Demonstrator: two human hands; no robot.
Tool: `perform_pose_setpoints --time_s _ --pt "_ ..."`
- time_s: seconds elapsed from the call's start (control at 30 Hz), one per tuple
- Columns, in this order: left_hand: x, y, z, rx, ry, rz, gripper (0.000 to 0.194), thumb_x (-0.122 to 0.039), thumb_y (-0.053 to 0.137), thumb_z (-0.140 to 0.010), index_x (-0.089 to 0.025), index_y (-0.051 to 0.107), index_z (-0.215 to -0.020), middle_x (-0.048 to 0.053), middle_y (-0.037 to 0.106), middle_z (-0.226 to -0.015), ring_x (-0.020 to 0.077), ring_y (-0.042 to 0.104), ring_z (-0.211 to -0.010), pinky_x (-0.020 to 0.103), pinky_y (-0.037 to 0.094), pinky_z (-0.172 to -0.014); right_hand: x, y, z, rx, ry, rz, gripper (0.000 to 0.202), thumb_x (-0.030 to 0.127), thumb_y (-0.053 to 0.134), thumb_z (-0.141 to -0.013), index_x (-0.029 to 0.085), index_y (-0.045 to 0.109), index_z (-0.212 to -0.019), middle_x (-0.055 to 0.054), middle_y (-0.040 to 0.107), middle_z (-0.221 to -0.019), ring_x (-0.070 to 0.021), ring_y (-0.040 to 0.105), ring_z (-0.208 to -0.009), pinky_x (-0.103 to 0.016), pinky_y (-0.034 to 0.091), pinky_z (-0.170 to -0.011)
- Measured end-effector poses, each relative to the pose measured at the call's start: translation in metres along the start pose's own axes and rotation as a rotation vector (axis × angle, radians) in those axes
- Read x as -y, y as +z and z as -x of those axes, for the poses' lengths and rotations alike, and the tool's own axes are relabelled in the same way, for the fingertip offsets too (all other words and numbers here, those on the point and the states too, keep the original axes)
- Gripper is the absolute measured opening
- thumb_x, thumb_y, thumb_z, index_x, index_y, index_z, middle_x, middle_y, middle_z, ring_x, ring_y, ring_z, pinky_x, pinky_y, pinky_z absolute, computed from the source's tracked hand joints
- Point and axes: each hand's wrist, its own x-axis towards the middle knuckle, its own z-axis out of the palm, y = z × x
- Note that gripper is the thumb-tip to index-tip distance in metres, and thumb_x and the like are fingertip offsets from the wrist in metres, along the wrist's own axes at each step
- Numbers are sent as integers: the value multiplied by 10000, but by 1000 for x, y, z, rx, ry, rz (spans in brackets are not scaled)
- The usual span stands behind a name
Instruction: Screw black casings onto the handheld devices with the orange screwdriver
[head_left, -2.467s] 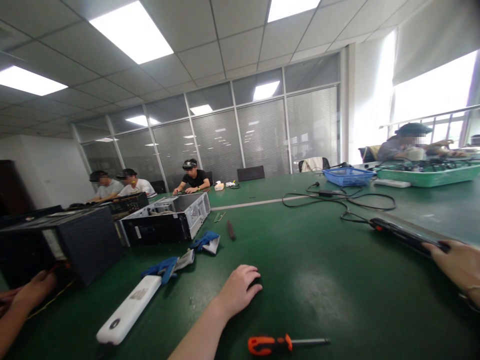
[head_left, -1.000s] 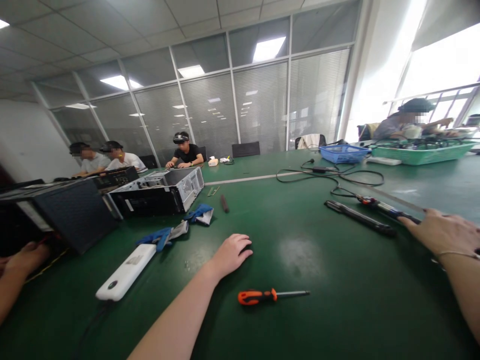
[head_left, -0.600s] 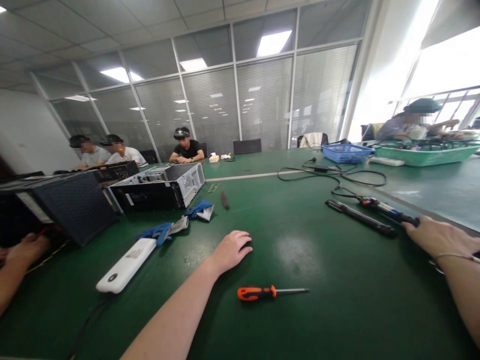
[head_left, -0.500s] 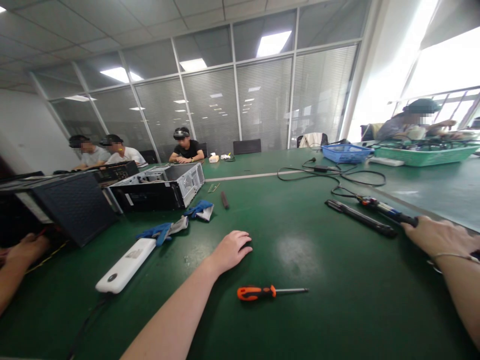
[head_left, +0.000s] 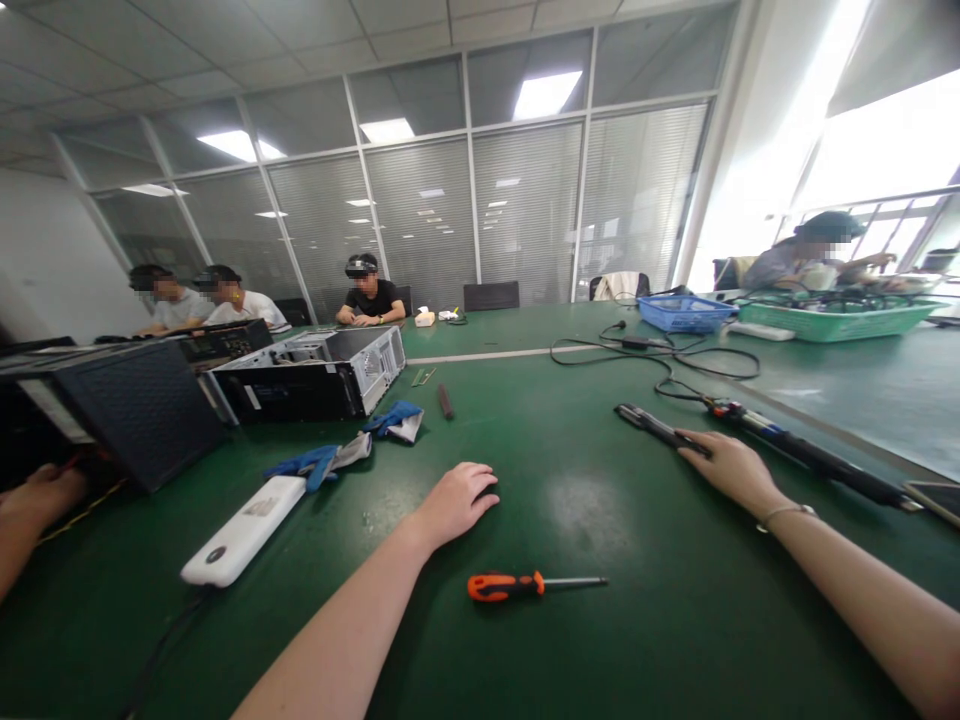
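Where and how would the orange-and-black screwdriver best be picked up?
Likely by its thick handle, from above, closing across its width: the screwdriver lies flat and uncovered on the table, handle to the person's left, thin shaft pointing right.

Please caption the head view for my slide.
Right hand on long black casing, left hand near orange-black screwdriver.

I wore a thin, pale, silvery bracelet [head_left: 786, 514] around my right wrist, with a small bright piece on its thumb side. Past the bracelet, my right hand [head_left: 729, 470] was bare; behind it, so was my right forearm [head_left: 862, 600]. Well apart from the bracelet, my left hand [head_left: 454, 503] and tapering left forearm [head_left: 345, 620] were uncovered
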Motion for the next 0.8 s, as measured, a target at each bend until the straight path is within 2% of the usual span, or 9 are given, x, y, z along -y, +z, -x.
perform_pose_setpoints --time_s 0.13,0.3,0.37,0.43,0.6,0.7,0.8 --pt "-2 0 0 2 -17 35 311 -324 560 -927 -184 612 -1200 101 617 -1252 249 534 -1199 419 411 -1055 51 7 7 30 -163 -124 441 423 486 -848 231 634 -1217 -88 675 -1127 -290 625 -977 -414 493 -857" --pt "-8 -4 2 -53 -126 147 731 -458 669 -828 -224 341 -1438 124 451 -1431 278 438 -1302 452 382 -1078 126 12 26 127 -398 -284 403 375 520 -861 263 613 -1237 -48 678 -1146 -244 611 -1024 -391 501 -894" --pt "-11 -7 2 -77 -129 167 810 -498 710 -776 -229 335 -1442 126 405 -1463 289 395 -1333 461 355 -1097 152 10 37 168 -478 -332 407 368 544 -860 269 599 -1251 -42 675 -1155 -226 603 -1034 -371 494 -913" --pt "-13 -11 2 -92 -99 172 808 -519 737 -737 -226 397 -1409 126 422 -1448 295 403 -1324 463 348 -1098 172 5 48 239 -566 -403 411 344 547 -870 260 580 -1271 -54 673 -1148 -219 597 -1022 -368 487 -916" --pt "-20 -19 3 -41 100 168 567 -506 721 -754 -184 607 -1207 129 594 -1251 283 547 -1153 417 421 -1018 196 -15 67 366 -655 -515 442 279 564 -852 241 555 -1293 -76 660 -1133 -220 588 -1007 -369 484 -905" --pt "-23 -20 3 16 170 153 504 -504 720 -750 -162 652 -1114 122 655 -1112 267 607 -1010 384 469 -926 200 -23 70 432 -649 -564 467 279 583 -835 242 547 -1299 -78 658 -1128 -224 603 -991 -372 491 -892" --pt "-25 -19 3 32 185 135 484 -487 726 -745 -157 654 -1092 113 668 -1039 254 616 -947 362 483 -875 197 -28 66 493 -617 -611 477 344 602 -832 247 549 -1296 -70 661 -1124 -229 619 -988 -371 502 -884"
